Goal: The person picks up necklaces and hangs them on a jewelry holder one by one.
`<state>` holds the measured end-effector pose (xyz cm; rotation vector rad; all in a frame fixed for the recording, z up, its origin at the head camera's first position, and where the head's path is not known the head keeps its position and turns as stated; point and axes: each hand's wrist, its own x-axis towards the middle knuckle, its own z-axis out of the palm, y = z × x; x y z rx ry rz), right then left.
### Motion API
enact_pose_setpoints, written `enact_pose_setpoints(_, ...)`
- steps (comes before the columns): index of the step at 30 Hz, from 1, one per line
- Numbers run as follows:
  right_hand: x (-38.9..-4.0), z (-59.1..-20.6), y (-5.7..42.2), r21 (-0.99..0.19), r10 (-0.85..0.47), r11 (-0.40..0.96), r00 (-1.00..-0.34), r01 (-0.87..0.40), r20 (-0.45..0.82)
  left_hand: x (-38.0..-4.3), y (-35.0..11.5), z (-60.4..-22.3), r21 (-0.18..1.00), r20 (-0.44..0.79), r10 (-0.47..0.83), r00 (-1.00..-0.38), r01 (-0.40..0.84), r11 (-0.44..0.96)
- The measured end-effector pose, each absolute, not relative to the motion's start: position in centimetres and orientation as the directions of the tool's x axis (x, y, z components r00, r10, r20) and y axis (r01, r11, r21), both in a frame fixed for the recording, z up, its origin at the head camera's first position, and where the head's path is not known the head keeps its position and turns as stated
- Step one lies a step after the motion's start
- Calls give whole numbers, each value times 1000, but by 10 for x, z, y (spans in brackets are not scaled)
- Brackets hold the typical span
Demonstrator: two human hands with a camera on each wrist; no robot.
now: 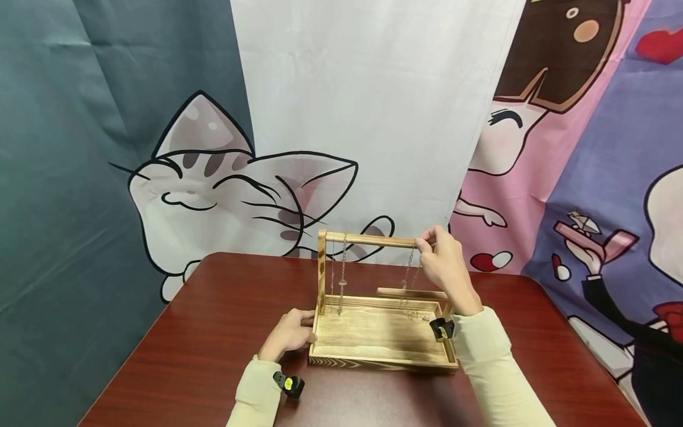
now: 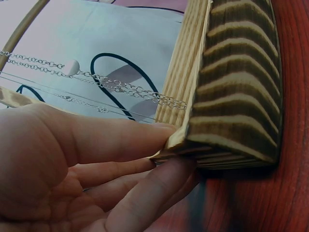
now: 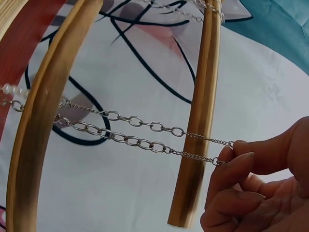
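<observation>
My left hand [image 1: 288,335] grips the left end of a shallow wooden tray [image 1: 384,362], thumb on the inner side of the wall and fingers outside. In the right wrist view, my right hand [image 3: 260,179] pinches a silver chain necklace [image 3: 130,140] by two strands between thumb and forefinger. The head view has that hand at the right end of the upper wooden bar [image 1: 370,239]. A left post [image 1: 322,273] joins this bar to the tray. Other necklaces [image 1: 342,284] hang near the bar's left end, one with a white piece [image 2: 71,66].
A lower wooden bar [image 1: 408,293] runs behind the tray's back wall. Some jewellery [image 1: 418,315] lies at the tray's right side. Everything stands on a red-brown table [image 1: 229,308], with a printed curtain [image 1: 373,89] behind.
</observation>
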<state>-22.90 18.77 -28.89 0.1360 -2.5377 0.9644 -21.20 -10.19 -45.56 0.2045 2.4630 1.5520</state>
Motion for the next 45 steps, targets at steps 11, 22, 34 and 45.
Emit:
enact_pose_setpoints(11, -230, -289, 216, -594, 91, 775, -892, -216, 443, -213, -100, -456, 899, -105, 234, -966, 8, 438)
enact_pose_setpoints(22, -229, -284, 235, -587, 131, 794, -898, -159, 420, -213, -100, -457, 889, -107, 228, -968, 9, 457)
enact_pose_setpoints(34, -238, -279, 246, -560, 140, 820, -907, -118, 397, -212, -100, -458, 887, -102, 232, -967, 18, 462)
enact_pose_setpoints(45, -241, -273, 230, -562, 110, 814, -912, -146, 396, -212, -102, -457, 897, -110, 235, -966, 6, 443)
